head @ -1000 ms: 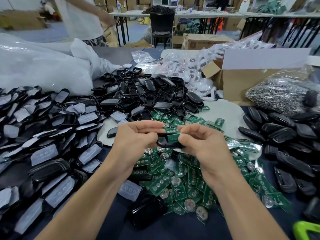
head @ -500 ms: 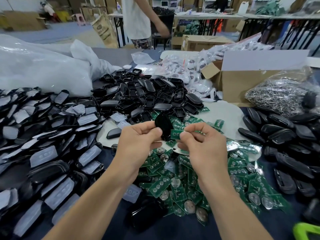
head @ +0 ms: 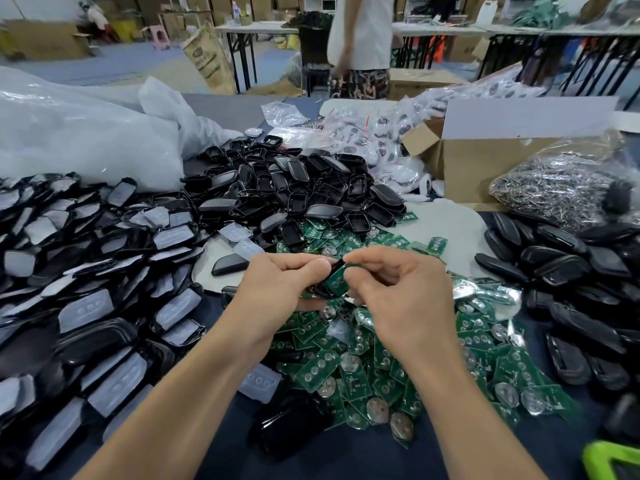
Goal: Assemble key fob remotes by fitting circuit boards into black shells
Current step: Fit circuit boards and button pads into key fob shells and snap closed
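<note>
Fingers of the left hand (head: pixel 277 285) clamp a black shell (head: pixel 335 265); right hand (head: pixel 398 292) fingers pinch a circuit board (head: pixel 336 278), seemingly inside it, largely hidden.

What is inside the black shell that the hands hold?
A green board lies in the shell. The left hand and right hand cover its ends, so its seating cannot be seen.

Green rectangular circuit board (head: pixel 336 279): now laid against glossy black plastic shell (head: pixel 338 263), formerly beside it. Shell: tilted, formerly upright. Background person (head: pixel 363 46): moved rightward.
</note>
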The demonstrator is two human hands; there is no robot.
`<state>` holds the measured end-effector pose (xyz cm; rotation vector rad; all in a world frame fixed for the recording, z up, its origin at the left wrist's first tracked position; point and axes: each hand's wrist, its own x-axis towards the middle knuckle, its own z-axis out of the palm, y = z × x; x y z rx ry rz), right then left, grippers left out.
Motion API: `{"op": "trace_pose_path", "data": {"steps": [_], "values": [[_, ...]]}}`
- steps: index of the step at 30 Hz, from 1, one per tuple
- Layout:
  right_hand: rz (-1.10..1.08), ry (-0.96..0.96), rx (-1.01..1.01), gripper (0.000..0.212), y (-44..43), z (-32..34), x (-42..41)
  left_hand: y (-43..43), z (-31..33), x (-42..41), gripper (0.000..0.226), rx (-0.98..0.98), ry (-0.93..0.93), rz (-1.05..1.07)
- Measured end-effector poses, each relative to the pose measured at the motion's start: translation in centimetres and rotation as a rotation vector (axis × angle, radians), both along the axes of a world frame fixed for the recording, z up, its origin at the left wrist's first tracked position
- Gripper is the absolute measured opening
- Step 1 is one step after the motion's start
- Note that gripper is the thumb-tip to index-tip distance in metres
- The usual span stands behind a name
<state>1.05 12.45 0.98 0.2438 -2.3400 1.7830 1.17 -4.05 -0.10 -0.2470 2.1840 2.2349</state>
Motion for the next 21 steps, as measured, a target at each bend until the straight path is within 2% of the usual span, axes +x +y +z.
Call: {"op": "trace_pose_path", "data": {"steps": [8,21], "values": [[-0.062,-0.051,-0.146,0.023,0.2,-0.4,-0.4,-0.5,-0.1,0.1,0.029,0.095,-0.026,-0.160],[-0.004,-0.168,-0.212,0.021,0.9,-0.6,-1.2,0.1,-0.3,0.3,0.024,0.005,0.015,-0.049]]}}
